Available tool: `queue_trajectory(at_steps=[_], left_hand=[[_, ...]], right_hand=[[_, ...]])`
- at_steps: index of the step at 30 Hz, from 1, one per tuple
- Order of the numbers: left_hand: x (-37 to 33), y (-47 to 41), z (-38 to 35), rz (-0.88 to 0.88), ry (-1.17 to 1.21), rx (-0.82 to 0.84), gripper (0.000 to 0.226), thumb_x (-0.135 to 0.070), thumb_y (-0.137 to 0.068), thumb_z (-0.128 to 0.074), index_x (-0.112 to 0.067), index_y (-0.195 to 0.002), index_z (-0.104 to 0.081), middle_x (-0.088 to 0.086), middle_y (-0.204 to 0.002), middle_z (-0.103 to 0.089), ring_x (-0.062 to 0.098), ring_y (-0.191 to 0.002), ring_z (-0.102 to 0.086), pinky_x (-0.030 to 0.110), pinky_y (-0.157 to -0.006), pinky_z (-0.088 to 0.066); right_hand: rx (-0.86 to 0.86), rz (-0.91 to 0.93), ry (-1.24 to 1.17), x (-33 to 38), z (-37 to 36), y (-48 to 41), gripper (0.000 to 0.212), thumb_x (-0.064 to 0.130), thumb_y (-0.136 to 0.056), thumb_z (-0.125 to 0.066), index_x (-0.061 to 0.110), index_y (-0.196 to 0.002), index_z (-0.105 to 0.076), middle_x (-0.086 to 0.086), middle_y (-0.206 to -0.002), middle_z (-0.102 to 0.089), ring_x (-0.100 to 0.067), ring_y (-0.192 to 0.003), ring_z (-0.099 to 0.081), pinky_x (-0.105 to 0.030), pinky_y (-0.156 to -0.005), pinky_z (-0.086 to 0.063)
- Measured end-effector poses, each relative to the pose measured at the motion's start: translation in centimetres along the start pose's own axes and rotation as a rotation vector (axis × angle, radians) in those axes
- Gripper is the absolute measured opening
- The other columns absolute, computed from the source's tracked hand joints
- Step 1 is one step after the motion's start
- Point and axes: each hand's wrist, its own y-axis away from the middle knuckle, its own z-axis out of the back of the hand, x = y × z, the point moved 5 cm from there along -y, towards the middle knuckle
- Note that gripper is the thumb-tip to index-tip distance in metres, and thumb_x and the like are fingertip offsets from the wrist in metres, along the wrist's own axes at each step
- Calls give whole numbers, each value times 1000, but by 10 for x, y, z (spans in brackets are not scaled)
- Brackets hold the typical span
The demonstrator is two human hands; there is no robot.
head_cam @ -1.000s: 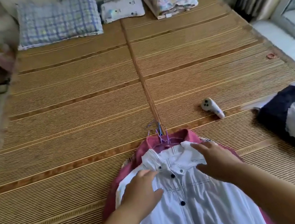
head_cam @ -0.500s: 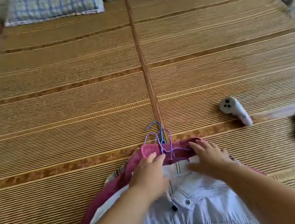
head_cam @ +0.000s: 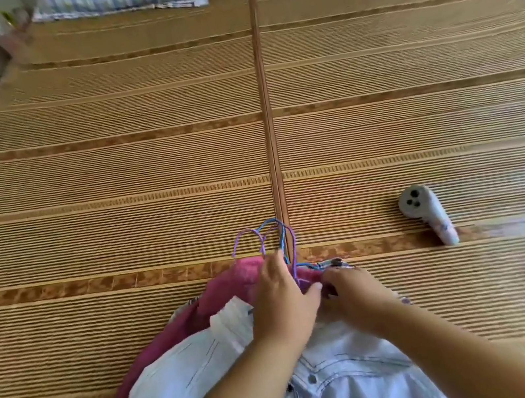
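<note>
My left grip (head_cam: 282,303) lies spread over the collar of the pale denim shirt (head_cam: 338,391), fingertips at the wire hanger hooks (head_cam: 280,237). My right grip (head_cam: 350,295) curls just beside it; I cannot tell what it pinches. The shirt lies on a pink garment (head_cam: 227,288) on the bed mat (head_cam: 111,175). A white handheld remote (head_cam: 427,218) lies right of the shirt.

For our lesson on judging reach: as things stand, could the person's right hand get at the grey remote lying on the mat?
Probably yes. The grey remote lies on the mat to the right of the right hand, nothing between them, though that hand is busy at the shirt collar.
</note>
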Motion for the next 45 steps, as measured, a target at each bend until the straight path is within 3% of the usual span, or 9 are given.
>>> queue_trajectory(at_steps=[5,7,11,15,20,24,28,41,45], left_hand=[[-15,18,25,219,271,-383,66,-9,-76,-72,0,-133,-39,19,-131,-43,30,-111,-54,29,-90,-45],[-9,15,29,311,340,-378,47,-9,-86,-63,-2,-129,-47,16,-121,-57,25,-103,-57,15,-77,-37],[2,3,32,268,295,-232,14,-13,-92,-53,-11,-99,-65,7,-91,-65,24,-85,-61,30,-74,-46],[9,6,27,176,406,-157,26,-6,-91,-54,-25,-75,-57,-10,-72,-63,1,-67,-60,15,-65,-46],[21,6,16,161,414,-128,30,-7,-92,-50,-29,-73,-55,-13,-74,-65,-13,-69,-59,1,-59,-38],[25,6,15,182,485,-99,30,-8,-94,-47,-31,-77,-57,-15,-79,-67,-9,-76,-63,3,-61,-42],[20,16,26,167,554,-103,27,-14,-97,-46,-30,-79,-59,-12,-77,-68,-10,-76,-62,4,-65,-41],[-61,89,147,54,792,-304,30,-10,-97,-45,-24,-78,-64,-4,-65,-63,17,-74,-63,31,-80,-47],[-87,126,218,15,822,-410,31,-14,-97,-45,-28,-80,-67,-9,-63,-63,12,-66,-61,39,-77,-51]], right_hand=[[48,112,-34,23,22,33,17,38,-81,-61,22,-79,-55,4,-81,-58,-16,-70,-51,-28,-55,-34],[115,115,-77,24,28,41,17,42,-80,-60,25,-76,-58,8,-78,-58,-9,-65,-50,-23,-52,-34],[-66,-60,-256,5,46,21,28,47,-89,-49,25,-90,-65,5,-80,-68,-12,-71,-61,-27,-62,-45],[39,-214,-264,-21,22,-34,28,30,-96,-46,24,-118,-63,-6,-111,-66,-26,-103,-59,-24,-78,-41],[256,-218,-90,-30,-20,-73,23,33,-92,-52,24,-110,-64,-7,-111,-66,-28,-105,-60,-33,-94,-46],[319,-220,87,-27,-20,-82,27,30,-95,-46,16,-111,-62,-2,-105,-62,-23,-105,-58,-26,-94,-43],[311,-214,-360,-25,0,-61,20,14,-94,-49,11,-78,-62,-2,-74,-60,-15,-70,-50,-23,-62,-42],[253,-43,-469,94,131,78,27,40,-86,-62,23,-65,-60,11,-62,-58,-8,-60,-51,-24,-61,-41],[224,99,-352,161,180,125,31,51,-86,-56,23,-73,-61,4,-81,-67,-13,-77,-61,-31,-77,-50]])
